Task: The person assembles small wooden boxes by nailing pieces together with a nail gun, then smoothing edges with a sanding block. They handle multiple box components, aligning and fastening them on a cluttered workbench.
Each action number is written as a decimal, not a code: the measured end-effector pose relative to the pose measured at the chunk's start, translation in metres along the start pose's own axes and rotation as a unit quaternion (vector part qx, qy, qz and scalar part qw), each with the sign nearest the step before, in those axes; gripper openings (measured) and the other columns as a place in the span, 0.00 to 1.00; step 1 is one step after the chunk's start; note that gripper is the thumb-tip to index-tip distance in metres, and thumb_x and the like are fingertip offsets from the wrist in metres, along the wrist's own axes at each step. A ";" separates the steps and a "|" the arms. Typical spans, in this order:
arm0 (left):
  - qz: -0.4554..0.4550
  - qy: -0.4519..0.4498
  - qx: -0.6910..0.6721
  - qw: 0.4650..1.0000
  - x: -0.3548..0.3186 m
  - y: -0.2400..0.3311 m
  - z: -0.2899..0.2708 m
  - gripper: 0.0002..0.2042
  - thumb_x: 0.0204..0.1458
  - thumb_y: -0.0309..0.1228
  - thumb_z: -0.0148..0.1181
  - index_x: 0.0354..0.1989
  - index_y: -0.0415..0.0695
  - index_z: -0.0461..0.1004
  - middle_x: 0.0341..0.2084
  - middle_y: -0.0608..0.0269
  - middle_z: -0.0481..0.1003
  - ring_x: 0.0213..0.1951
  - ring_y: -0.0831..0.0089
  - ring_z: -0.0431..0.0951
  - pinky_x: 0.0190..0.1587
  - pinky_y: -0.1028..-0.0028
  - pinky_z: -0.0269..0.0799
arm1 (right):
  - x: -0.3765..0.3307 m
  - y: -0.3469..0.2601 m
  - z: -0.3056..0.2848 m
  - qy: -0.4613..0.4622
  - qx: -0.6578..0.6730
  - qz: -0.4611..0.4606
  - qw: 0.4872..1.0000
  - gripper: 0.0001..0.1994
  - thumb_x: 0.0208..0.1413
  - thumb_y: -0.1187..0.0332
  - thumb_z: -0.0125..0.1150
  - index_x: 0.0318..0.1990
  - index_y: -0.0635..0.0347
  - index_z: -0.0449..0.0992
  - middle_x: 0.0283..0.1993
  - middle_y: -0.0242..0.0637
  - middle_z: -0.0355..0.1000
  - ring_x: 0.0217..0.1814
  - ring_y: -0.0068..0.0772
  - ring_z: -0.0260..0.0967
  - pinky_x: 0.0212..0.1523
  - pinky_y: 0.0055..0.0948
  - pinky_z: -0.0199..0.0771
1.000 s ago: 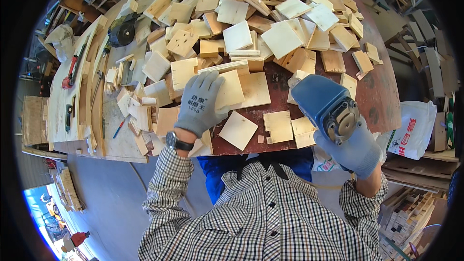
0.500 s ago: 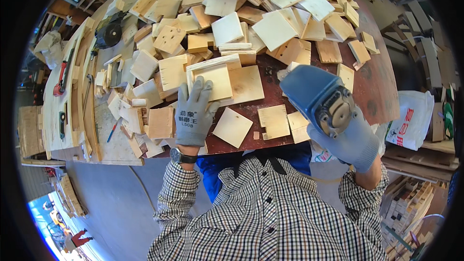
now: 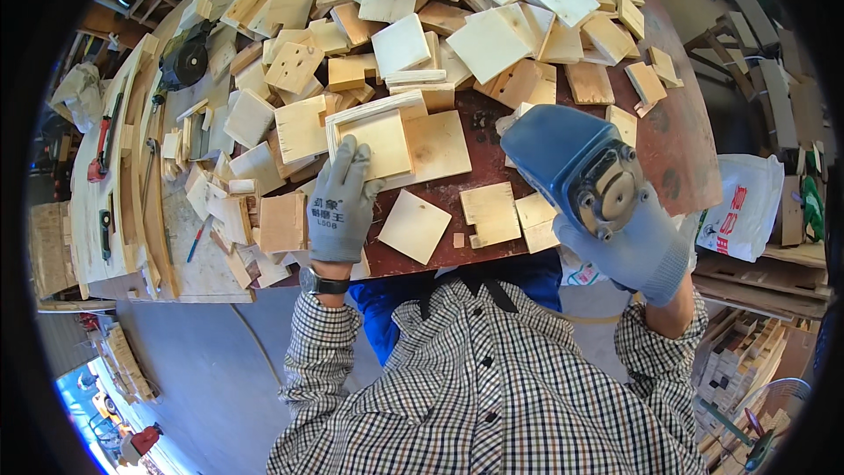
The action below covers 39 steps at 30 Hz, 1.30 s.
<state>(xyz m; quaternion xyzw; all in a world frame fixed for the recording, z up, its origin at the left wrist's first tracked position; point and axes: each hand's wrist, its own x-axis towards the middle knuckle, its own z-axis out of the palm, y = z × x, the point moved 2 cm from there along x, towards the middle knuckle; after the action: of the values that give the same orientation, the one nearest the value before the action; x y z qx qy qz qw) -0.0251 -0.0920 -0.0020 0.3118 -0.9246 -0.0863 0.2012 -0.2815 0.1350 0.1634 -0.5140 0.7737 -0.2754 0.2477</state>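
Note:
My left hand (image 3: 341, 211), in a grey glove, grips the near left corner of a square wooden board with raised edge strips (image 3: 384, 145). Its fingers lie over the strip and the thumb rests by the near edge. Beside it, touching, lies a flat square board (image 3: 440, 145). My right hand (image 3: 637, 251), also gloved, is closed round a blue power tool (image 3: 558, 154) with a round metal cap on its near end. The tool is right of the boards, apart from them; its grip is hidden under the tool body. A pale square block (image 3: 415, 227) lies near the table edge.
A large heap of wooden squares (image 3: 492, 44) covers the far part of the red-brown table (image 3: 686, 149). Notched pieces (image 3: 490, 215) lie near its front edge. At left are long strips, a black round tool (image 3: 185, 62) and a red-handled tool (image 3: 104, 145). A white sack (image 3: 743, 207) stands at right.
The view has shifted a little, moving the table and heap slightly leftward and up in the picture. Both hands keep their hold, and the tool stays right of the boards.

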 end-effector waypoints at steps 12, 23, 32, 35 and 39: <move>0.006 0.006 0.001 1.000 0.003 -0.007 0.008 0.27 0.54 0.28 0.72 0.64 0.42 0.76 0.66 0.50 0.74 0.63 0.50 0.77 0.64 0.61 0.76 | 0.020 -0.005 -0.002 -0.058 0.005 0.084 0.995 0.20 0.54 0.58 0.78 0.47 0.62 0.82 0.41 0.36 0.85 0.41 0.31 0.84 0.45 0.32 0.86; -0.168 0.088 -0.146 0.971 -0.026 0.007 -0.038 0.48 0.49 0.33 0.80 0.77 0.37 0.57 0.71 0.45 0.66 0.62 0.55 0.77 0.60 0.62 0.79 | 0.009 -0.009 -0.002 -0.041 0.048 0.167 0.984 0.18 0.54 0.62 0.77 0.47 0.63 0.82 0.43 0.39 0.85 0.44 0.32 0.85 0.47 0.32 0.86; -0.153 0.058 -0.061 0.985 -0.024 0.006 -0.023 0.51 0.48 0.40 0.80 0.78 0.37 0.54 0.71 0.43 0.63 0.72 0.47 0.65 0.73 0.59 0.66 | 0.009 -0.004 0.003 -0.030 0.113 0.153 0.981 0.13 0.57 0.62 0.75 0.41 0.62 0.83 0.30 0.33 0.82 0.29 0.24 0.80 0.31 0.28 0.81; -0.142 0.060 -0.061 0.986 -0.023 0.005 -0.021 0.49 0.48 0.40 0.80 0.77 0.39 0.58 0.72 0.44 0.63 0.70 0.48 0.67 0.72 0.59 0.67 | 0.013 -0.010 0.000 -0.051 0.090 0.157 0.982 0.13 0.58 0.62 0.75 0.41 0.62 0.83 0.30 0.32 0.82 0.29 0.25 0.80 0.32 0.28 0.81; -0.151 0.040 -0.080 0.984 -0.019 0.012 -0.024 0.41 0.48 0.40 0.79 0.73 0.50 0.69 0.72 0.46 0.64 0.66 0.49 0.70 0.67 0.58 0.70 | 0.014 -0.008 0.003 -0.031 0.127 0.121 0.984 0.13 0.58 0.63 0.75 0.43 0.62 0.82 0.32 0.33 0.83 0.32 0.25 0.81 0.33 0.29 0.82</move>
<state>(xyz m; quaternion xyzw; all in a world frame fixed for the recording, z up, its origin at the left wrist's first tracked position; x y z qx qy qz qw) -0.0074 -0.0720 0.0173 0.4341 -0.8480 -0.1772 0.2469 -0.2788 0.1184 0.1652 -0.3893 0.7808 -0.3234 0.3664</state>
